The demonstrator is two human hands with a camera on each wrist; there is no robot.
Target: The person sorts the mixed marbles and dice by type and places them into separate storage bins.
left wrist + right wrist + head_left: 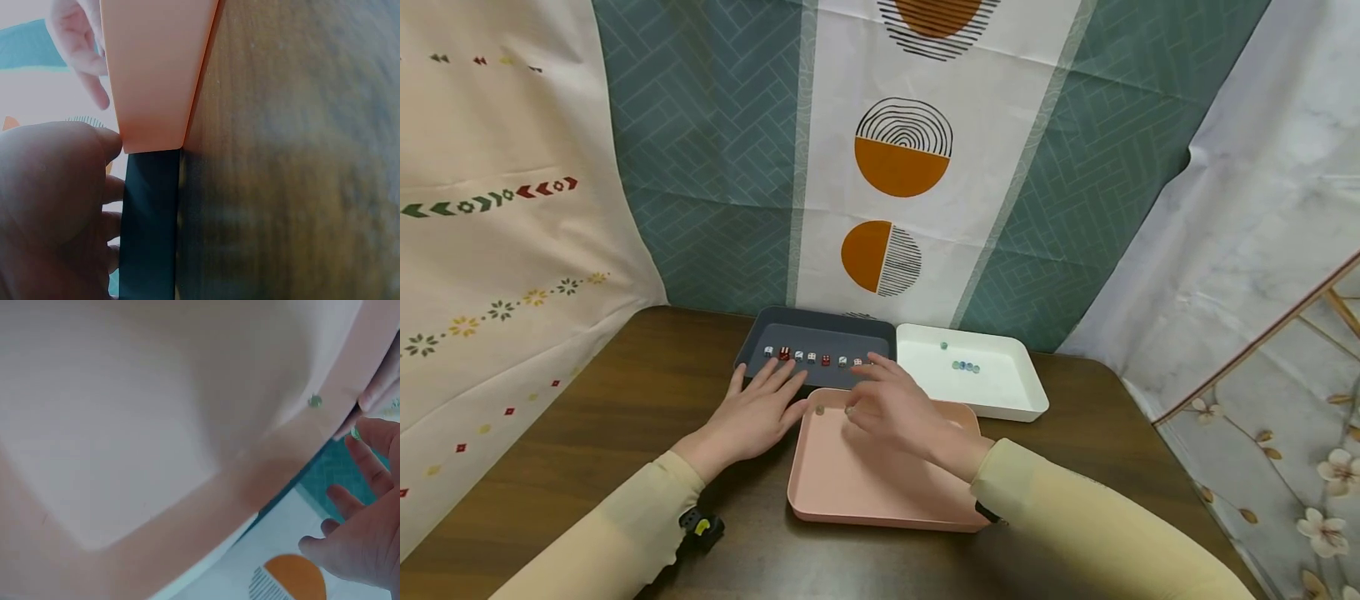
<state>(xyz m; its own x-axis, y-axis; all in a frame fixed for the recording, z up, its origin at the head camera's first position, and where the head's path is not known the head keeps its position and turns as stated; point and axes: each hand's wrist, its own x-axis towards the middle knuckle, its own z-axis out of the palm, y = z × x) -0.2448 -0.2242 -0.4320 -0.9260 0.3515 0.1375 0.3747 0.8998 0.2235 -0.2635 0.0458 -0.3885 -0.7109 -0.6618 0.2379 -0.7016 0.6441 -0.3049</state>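
Over the far side of the pink tray, my right hand pinches a small green glass marble between thumb and forefinger. Its other fingers are spread apart. One more green glass marble lies in the tray's far left corner. My left hand has its fingers stretched out over the near edge of the dark grey tray, the thumb right at the corner of the pink tray. A row of white and red dice lies in the dark tray, partly hidden by my hands.
A white tray stands at the back right, with a row of several marbles and a single marble behind them. All the trays sit close together on the brown wooden table. Patterned cloth hangs behind the table.
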